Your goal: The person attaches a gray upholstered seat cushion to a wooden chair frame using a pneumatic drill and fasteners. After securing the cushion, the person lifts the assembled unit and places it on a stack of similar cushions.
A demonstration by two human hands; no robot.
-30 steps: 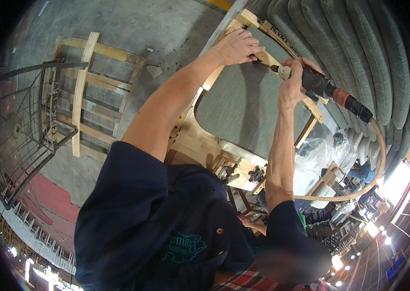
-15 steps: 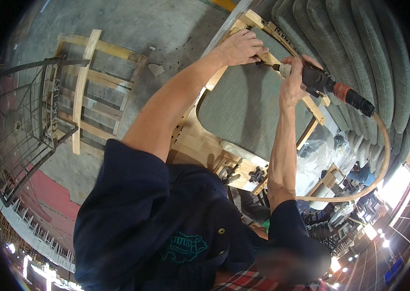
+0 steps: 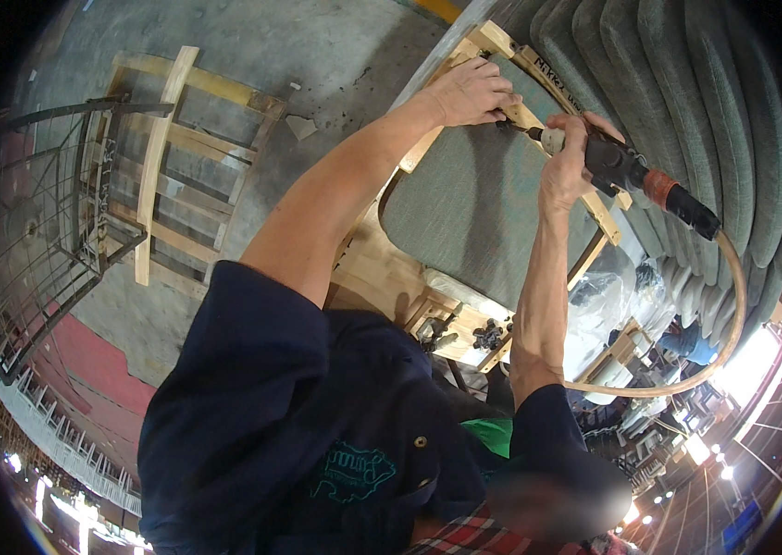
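My right hand is wrapped round a dark pneumatic drill with an orange band and a tan air hose. The drill's bit points left toward the fingertips of my left hand. That hand is closed, its fingers curled down at the inner edge of a light wooden frame. Whatever they pinch is hidden behind them. Under both arms lies a grey-green upholstered panel with rounded corners, the wooden frame resting on it.
Several grey cushions stand in a row at the right. A cluster of small black parts sits on the near wooden ledge. On the floor at left are a wooden pallet and a black wire rack. Clear plastic wrap lies right of my forearm.
The view has shifted slightly, and the hands, drill and frame appear a little lower and further right. My grip on the drill and the left hand's pose look nearly the same.
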